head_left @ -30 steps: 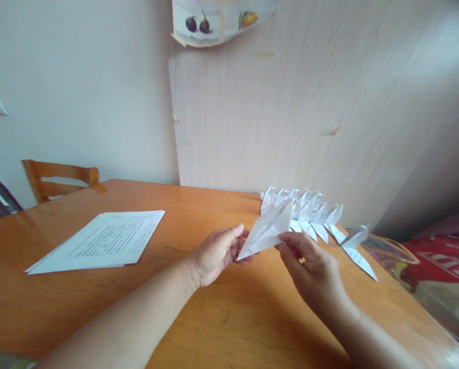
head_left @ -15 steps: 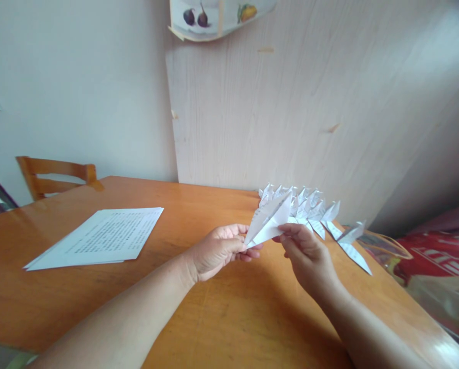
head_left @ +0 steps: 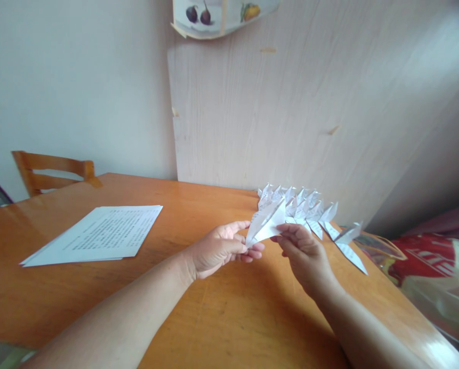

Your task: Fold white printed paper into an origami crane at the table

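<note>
I hold a folded white paper piece (head_left: 267,224), pointed and kite-shaped, just above the orange wooden table (head_left: 199,307). My left hand (head_left: 218,248) pinches its lower tip between thumb and fingers. My right hand (head_left: 304,254) grips its right edge with the fingertips. Right behind the piece, a row of several finished folded paper figures (head_left: 310,212) stands along the table's far right side, the last one (head_left: 350,244) lying nearest the right edge.
A stack of printed paper sheets (head_left: 99,234) lies on the table to the left. A wooden chair (head_left: 53,171) stands at the far left. A pale wooden board (head_left: 310,102) leans against the wall behind. A red plastic bag (head_left: 433,266) sits beyond the right edge.
Both hands have drawn closer together on the folded piece and moved it slightly down and left. The left fingers now reach further along its lower tip.
</note>
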A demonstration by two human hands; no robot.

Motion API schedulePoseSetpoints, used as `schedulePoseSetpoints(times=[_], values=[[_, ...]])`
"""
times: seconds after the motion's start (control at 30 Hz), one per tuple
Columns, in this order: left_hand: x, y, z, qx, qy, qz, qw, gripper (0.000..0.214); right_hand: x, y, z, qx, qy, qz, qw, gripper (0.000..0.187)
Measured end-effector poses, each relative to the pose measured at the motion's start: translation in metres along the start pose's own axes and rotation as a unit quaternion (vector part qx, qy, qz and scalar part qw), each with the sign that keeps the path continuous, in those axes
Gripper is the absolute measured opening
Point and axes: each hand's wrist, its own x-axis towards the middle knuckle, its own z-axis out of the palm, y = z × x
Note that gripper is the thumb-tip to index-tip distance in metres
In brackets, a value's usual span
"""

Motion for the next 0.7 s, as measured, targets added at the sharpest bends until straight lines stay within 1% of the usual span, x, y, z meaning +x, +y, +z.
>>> schedulePoseSetpoints(times=[0.07,0.13,0.23,0.3,0.37,0.4,0.47,0.57,0.63,0.7], values=[[0.0,0.0,-0.002,0.008,-0.003,0.006,1.0,0.068,0.0,-0.002,0.0,-0.002,0.012,-0.001,1.0,0.023],[0.001,-0.001,-0.004,0.02,0.012,0.024,0.999,0.064,0.0,-0.004,-0.002,-0.001,0.022,0.002,1.0,0.023],[0.005,-0.005,-0.009,0.063,0.068,0.077,0.993,0.049,-0.003,-0.011,-0.003,0.025,0.027,0.008,0.999,0.023],[0.007,-0.008,-0.013,0.111,0.117,0.122,0.979,0.042,-0.005,-0.016,-0.003,0.058,0.02,0.017,0.998,0.023],[0.009,-0.011,-0.014,0.157,0.158,0.159,0.962,0.044,-0.008,-0.021,-0.002,0.093,0.0,0.037,0.995,0.021],[0.01,-0.011,-0.014,0.176,0.169,0.171,0.955,0.047,-0.009,-0.023,-0.002,0.108,-0.016,0.053,0.993,0.021],[0.01,-0.012,-0.013,0.198,0.167,0.175,0.95,0.05,-0.011,-0.027,-0.002,0.132,-0.051,0.088,0.986,0.023],[0.009,-0.01,-0.01,0.189,0.119,0.145,0.964,0.047,-0.012,-0.029,-0.003,0.145,-0.088,0.133,0.976,0.026],[0.009,-0.01,-0.009,0.172,0.089,0.118,0.974,0.049,-0.011,-0.028,-0.003,0.118,-0.1,0.156,0.976,0.026],[0.01,-0.011,-0.008,0.173,0.079,0.092,0.977,0.054,-0.009,-0.024,-0.003,0.059,-0.117,0.182,0.975,0.025]])
